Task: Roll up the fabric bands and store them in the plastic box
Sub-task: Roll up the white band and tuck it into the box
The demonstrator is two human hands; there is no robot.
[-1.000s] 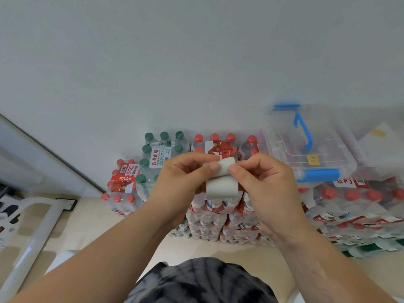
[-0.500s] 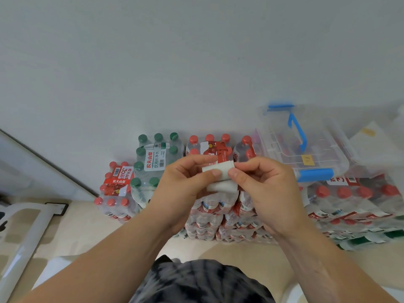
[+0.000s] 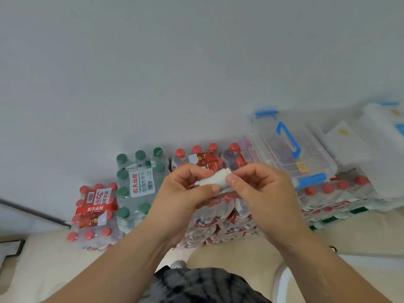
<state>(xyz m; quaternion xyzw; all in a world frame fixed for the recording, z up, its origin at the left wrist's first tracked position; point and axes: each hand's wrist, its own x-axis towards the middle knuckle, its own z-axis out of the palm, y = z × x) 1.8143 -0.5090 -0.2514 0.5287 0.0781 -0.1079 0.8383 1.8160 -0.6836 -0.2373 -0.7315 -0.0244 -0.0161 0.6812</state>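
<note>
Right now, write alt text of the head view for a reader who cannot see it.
The left hand and right hand pinch a partly rolled white fabric band between them. Behind, a clear plastic box with blue handle and lid on sits atop shrink-wrapped bottle packs against a pale wall.

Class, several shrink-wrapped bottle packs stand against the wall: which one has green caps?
The white-labelled pack, second from the left; the other packs show red caps.

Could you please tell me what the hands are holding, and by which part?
Both hold one white fabric band, mostly rolled up: the left hand pinches its left part, the right hand its right end.
</note>
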